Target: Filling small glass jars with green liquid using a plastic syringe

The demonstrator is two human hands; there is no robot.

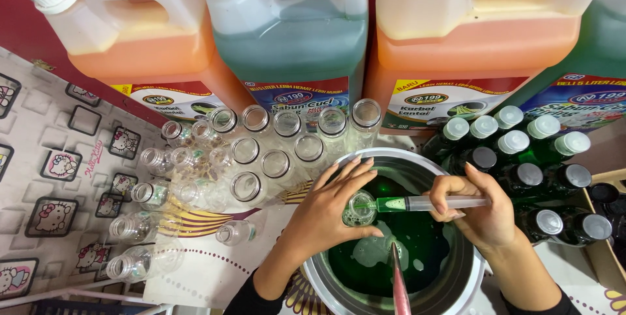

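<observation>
My left hand (329, 207) grips a small clear plastic bottle (358, 209) and holds it over a metal pot (469, 276) of green liquid. My right hand (479, 214) holds a large syringe (417, 204) lying sideways. Its tip is in the bottle's mouth and its barrel still has some green liquid in it. A pink-handled utensil (399, 285) stands in the pot's liquid.
Several empty clear bottles (248, 158) stand and lie to the left on a patterned mat. Filled green bottles with grey and white caps (521, 158) stand at the right. Large jugs of orange (150, 34) and green liquid (293, 34) line the back.
</observation>
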